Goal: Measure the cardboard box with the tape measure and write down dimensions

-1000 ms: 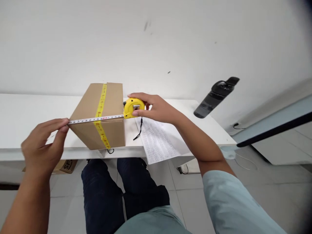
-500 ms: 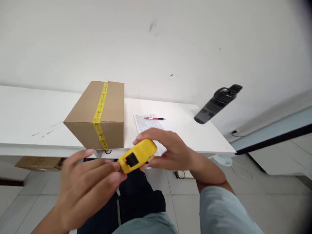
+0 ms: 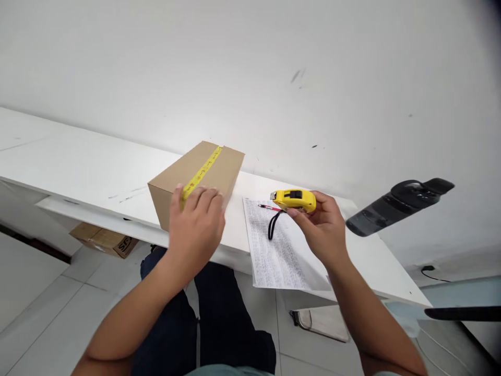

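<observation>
My right hand [image 3: 324, 224] holds a yellow tape measure [image 3: 295, 200] above the table, its metal end hook pointing left and a black slide button on top. A black wrist loop [image 3: 274, 224] hangs below it. My left hand [image 3: 199, 219] is over the near upper edge of a cardboard box [image 3: 180, 172], fingers slightly bent and partly spread near the yellow printed tape [image 3: 203, 169]. Its thumb is mostly hidden. Behind the tape measure, a red and black pen [image 3: 268, 208] lies on a printed sheet [image 3: 270, 256] that overhangs the table's front edge.
A dark bottle [image 3: 391, 206] stands on the right of the white table [image 3: 78, 151]. The wall is directly behind. Below are another cardboard box [image 3: 104, 239] at left and a light-coloured flat item [image 3: 324, 321] on the floor.
My left hand has left the tape measure's end and moved to the box. My right hand has carried the tape measure right and turned it, hook leftward. The view has shifted and tilted.
</observation>
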### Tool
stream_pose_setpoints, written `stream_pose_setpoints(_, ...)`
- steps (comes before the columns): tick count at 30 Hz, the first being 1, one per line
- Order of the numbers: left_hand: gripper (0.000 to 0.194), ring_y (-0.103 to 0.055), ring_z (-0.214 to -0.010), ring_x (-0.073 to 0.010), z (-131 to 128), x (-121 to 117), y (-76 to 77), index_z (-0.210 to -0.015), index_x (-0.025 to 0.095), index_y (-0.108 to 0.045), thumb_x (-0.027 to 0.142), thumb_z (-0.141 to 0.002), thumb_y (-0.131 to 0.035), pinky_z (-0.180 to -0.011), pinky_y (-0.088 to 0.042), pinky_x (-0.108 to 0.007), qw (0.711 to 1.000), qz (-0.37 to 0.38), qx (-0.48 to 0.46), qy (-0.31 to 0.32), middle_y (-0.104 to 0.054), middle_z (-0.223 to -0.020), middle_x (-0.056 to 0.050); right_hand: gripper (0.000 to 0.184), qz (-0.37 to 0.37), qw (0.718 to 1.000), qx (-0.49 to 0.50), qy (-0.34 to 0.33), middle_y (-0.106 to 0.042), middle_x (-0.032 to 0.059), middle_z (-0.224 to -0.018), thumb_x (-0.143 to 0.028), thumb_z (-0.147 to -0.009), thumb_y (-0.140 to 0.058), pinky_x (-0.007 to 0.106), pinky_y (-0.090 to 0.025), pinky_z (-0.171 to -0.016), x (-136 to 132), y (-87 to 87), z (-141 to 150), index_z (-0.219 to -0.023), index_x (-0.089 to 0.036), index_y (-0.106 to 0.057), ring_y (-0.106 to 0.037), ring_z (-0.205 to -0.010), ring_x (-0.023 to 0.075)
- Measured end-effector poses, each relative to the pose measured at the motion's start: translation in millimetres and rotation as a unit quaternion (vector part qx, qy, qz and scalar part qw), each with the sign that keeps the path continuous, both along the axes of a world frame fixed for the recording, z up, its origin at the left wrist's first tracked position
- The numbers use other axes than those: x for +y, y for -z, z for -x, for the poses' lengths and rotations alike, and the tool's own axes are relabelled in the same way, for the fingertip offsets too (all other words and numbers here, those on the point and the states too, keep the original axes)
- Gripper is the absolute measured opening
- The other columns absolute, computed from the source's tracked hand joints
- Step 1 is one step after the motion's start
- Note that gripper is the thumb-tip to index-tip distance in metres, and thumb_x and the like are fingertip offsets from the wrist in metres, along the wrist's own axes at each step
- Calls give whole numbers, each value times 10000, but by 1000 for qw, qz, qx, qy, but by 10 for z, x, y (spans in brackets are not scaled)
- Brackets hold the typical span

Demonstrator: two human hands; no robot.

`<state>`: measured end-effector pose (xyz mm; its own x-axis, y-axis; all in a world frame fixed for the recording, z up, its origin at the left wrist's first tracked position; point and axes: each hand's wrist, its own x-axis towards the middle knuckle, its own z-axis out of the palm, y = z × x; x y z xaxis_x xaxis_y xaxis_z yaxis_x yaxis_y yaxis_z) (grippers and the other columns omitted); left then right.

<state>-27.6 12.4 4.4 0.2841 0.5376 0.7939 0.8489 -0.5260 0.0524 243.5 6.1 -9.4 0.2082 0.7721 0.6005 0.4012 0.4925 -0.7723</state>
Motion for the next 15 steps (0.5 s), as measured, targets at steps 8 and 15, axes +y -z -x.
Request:
stream_pose_setpoints(8, 444, -551, -1374, -269, 1251, 12, 63, -1385, 314, -553, 138, -985, -474, -1162, -462, -549, 996, 52, -7, 74, -665, -1391, -43, 542, -3, 997, -60, -38, -687, 48, -1212, -362, -825, -826, 451, -632, -929, 11, -87, 9, -1324, -336, -616, -718, -1059, 248)
stream_pose_setpoints(15, 327, -378, -1526, -286, 1130, 135, 141, -1355, 301, -499, 394, -1054, -411, -1162, -450, -584, 996, -57, -50, 52, -467, -1565, -122, 535, 0, 982, -92, -167, -702, 83, -1229, -427, -847, -803, 406, -662, -859, -73, -289, 624, -1342, -313, -634, -730, -1018, 253)
